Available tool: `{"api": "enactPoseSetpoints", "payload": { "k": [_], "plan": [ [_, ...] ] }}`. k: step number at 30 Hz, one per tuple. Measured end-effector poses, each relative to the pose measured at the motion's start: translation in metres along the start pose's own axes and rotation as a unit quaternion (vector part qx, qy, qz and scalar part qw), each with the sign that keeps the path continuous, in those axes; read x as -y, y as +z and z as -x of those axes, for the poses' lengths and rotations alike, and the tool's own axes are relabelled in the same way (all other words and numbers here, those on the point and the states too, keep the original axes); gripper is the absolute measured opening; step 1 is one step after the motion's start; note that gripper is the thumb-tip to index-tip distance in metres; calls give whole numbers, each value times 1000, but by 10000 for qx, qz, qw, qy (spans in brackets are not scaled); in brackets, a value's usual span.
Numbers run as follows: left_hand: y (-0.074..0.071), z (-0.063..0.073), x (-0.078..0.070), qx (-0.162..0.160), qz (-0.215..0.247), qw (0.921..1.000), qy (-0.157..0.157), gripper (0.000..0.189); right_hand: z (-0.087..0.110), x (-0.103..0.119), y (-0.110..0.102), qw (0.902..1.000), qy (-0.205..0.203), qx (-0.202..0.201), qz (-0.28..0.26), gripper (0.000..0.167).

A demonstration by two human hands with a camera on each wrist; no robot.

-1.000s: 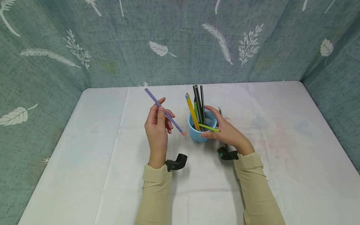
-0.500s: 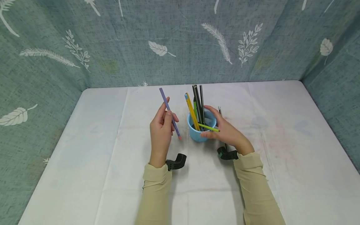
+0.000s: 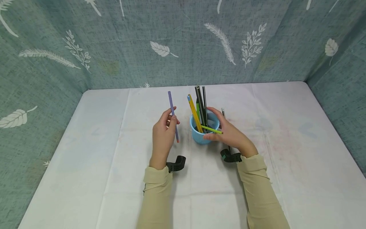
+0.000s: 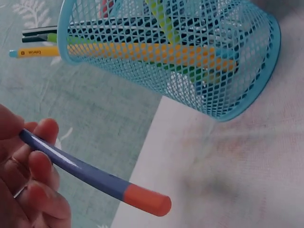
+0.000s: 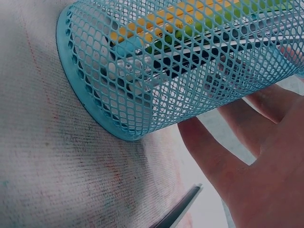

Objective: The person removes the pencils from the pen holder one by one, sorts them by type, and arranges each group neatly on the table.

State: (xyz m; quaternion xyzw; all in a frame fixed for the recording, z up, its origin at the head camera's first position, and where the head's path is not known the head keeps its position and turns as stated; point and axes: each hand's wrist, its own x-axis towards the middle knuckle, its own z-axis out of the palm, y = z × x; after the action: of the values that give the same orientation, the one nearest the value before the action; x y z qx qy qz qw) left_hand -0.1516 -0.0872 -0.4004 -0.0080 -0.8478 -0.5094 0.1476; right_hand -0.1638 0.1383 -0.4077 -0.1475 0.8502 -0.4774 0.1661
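Note:
My left hand point(image 3: 163, 138) pinches a purple pencil point(image 3: 171, 100) between thumb and fingers, left of the pen cup. The pencil stands nearly upright in the head view, with its orange end point(image 4: 148, 200) pointing down. A light blue mesh pen cup point(image 3: 199, 138) stands on the table, and my right hand point(image 3: 233, 136) grips it by its right side and rim. In the cup are yellow pencils point(image 3: 195, 114), several dark pencils point(image 3: 201, 100), a green one point(image 3: 198, 108) and a short lime-green stick point(image 3: 212, 129) leaning toward my right thumb.
A thin dark pen or pencil with a silvery end point(image 3: 223, 111) lies on the table under my right wrist; its tip point(image 5: 194, 191) shows below that hand in the right wrist view. White cloth point(image 3: 114, 178) covers the table. A green leaf-patterned curtain point(image 3: 183, 41) hangs behind it.
The purple pencil has swung from a slant to nearly upright in my left hand, its top moving right and its orange end left. The right hand and cup have stayed put.

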Motion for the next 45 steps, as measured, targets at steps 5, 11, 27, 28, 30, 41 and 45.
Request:
{"api": "enactPoseSetpoints", "payload": {
  "k": [5, 11, 27, 28, 30, 41, 45],
  "plan": [
    [1, 0, 5, 89, -158, 9997, -140, 28, 0, -1, 1, 10000, 26, 18, -15, 86],
    [5, -1, 14, 303, -449, 9977, -406, 32, -1, -2, 0, 10000, -5, 31, -23, 85],
    [12, 0, 22, 1032, -1187, 9849, -725, 45, 0, -1, 0, 10000, -52, -38, -36, 85],
    [12, 0, 23, 1048, -1186, 9848, -713, 45, 0, -1, 0, 10000, -54, -31, -42, 86],
    [13, 1, 25, 1073, -1163, 9850, -695, 45, 0, -1, 0, 10000, -48, -11, -36, 86],
    [18, 1, 29, 1086, -1200, 9855, -519, 47, -1, -2, -1, 9999, -90, -40, -36, 86],
    [18, 2, 31, 1098, -1290, 9841, -527, 48, -1, -2, 0, 10000, -72, -9, -52, 86]
  ]
}}
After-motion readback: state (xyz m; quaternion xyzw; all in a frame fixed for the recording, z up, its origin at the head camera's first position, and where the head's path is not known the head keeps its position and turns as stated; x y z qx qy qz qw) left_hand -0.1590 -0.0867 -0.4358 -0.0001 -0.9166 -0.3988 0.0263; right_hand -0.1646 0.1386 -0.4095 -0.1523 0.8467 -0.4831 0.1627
